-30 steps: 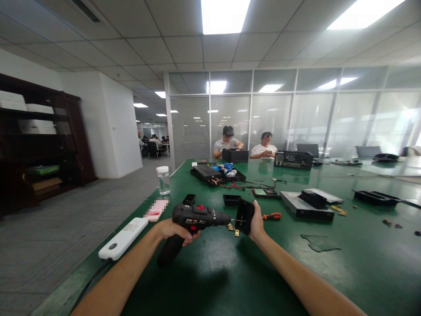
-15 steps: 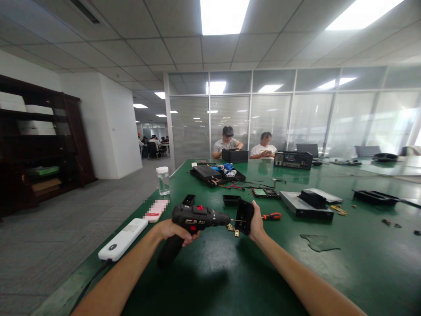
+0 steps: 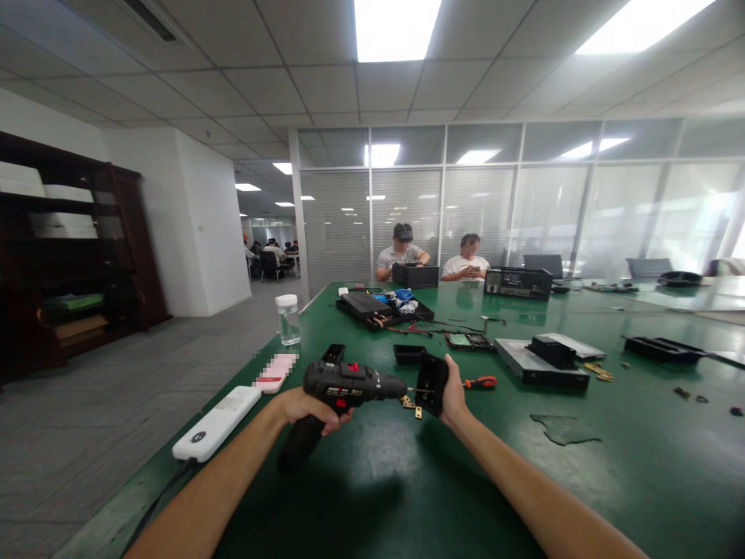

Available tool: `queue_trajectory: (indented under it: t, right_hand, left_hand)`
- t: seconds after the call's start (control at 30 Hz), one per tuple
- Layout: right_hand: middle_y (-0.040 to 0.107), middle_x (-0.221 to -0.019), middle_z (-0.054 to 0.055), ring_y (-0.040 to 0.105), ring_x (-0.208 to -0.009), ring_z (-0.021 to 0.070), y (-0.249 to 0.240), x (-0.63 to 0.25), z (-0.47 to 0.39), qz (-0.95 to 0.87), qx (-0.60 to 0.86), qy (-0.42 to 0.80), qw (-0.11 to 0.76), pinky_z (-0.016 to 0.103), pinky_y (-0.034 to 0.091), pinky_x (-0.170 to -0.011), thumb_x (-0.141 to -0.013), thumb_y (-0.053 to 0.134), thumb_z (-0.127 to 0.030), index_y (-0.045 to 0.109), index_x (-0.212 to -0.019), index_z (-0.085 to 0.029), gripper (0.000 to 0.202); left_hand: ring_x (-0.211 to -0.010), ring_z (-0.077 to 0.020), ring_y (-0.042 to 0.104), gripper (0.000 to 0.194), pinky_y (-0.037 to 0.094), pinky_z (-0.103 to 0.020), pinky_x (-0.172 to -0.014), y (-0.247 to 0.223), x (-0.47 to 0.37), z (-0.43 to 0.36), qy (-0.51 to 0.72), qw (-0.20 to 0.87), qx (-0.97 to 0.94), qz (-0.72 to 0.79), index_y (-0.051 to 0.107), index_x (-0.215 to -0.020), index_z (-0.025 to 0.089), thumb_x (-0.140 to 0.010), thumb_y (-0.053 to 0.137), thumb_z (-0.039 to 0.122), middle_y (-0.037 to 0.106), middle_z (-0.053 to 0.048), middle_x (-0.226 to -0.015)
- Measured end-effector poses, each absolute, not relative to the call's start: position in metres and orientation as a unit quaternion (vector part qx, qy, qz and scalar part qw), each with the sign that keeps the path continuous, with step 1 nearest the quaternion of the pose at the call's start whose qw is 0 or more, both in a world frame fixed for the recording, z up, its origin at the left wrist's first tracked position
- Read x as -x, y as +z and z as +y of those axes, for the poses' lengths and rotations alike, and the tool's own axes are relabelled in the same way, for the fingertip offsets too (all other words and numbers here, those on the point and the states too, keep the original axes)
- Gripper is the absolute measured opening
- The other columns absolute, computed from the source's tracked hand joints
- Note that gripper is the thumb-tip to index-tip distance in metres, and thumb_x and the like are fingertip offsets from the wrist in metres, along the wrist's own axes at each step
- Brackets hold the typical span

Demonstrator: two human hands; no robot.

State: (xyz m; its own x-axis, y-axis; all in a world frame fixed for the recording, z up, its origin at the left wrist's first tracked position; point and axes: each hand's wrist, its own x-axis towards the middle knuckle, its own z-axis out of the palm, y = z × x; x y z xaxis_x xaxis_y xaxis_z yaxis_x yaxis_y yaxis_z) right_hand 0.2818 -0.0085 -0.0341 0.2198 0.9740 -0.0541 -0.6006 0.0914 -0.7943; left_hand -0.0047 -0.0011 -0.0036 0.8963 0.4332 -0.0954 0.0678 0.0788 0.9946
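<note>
My left hand (image 3: 317, 409) is closed round the grip of a black cordless drill (image 3: 349, 382) that points right. Its thin bit reaches into a small black plastic housing (image 3: 431, 383), which my right hand (image 3: 454, 392) holds upright by its right side. Whether the bit touches a screw inside is too small to tell. Below the bit, several brass-coloured metal pieces (image 3: 418, 412) lie on the green table (image 3: 372, 473). An orange-and-black screwdriver (image 3: 481, 382) rests just right of my right hand. Behind the housing sits a small black box (image 3: 409, 354).
A white power strip (image 3: 218, 424), a phone (image 3: 278, 373) and a clear jar (image 3: 288, 319) line the left edge. Farther back is a black case with tools (image 3: 384, 307). A silver drive (image 3: 541, 365) and a glass shard (image 3: 564, 429) lie right. Two people sit across the table.
Almost nothing differs. The drill and the black housing stay in the same place, with only a very slight shift of the whole view.
</note>
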Motion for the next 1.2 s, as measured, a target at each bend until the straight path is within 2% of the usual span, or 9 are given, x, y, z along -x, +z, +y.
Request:
queue_trajectory:
  t: [0.53,0.93,1.2]
  right_hand:
    - [0.055,-0.051,0.000,0.050,-0.043,0.0153,-0.0342,-0.2807,-0.0088,-0.255,0.343,0.568,0.703,0.027,0.039,-0.041,-0.068,0.047,-0.057,0.056,-0.066,-0.019,0.040]
    - [0.056,-0.051,0.001,0.052,-0.043,0.0173,-0.0344,-0.2821,-0.0092,-0.255,0.342,0.584,0.691,0.029,0.041,-0.041,-0.067,0.047,-0.060,0.057,-0.066,-0.020,0.041]
    - [0.056,-0.051,0.000,0.051,-0.044,0.0160,-0.0336,-0.2799,-0.0100,-0.233,0.344,0.556,0.720,0.028,0.041,-0.043,-0.067,0.049,-0.057,0.055,-0.065,-0.020,0.038]
  left_hand:
    - [-0.053,-0.0090,0.046,0.037,0.037,-0.022,-0.048,-0.0024,0.0030,-0.0028,0.134,0.705,-0.668,0.197,0.057,-0.089,0.010,-0.056,0.068,0.021,0.052,-0.003,-0.073]
    - [-0.053,-0.0096,0.046,0.037,0.037,-0.022,-0.048,-0.0027,0.0040,-0.0026,0.131,0.697,-0.679,0.190,0.057,-0.090,0.009,-0.057,0.067,0.023,0.052,-0.003,-0.072]
    - [-0.053,-0.0094,0.046,0.038,0.037,-0.022,-0.049,-0.0029,0.0040,-0.0024,0.131,0.698,-0.679,0.187,0.057,-0.091,0.009,-0.057,0.067,0.023,0.052,-0.003,-0.073]
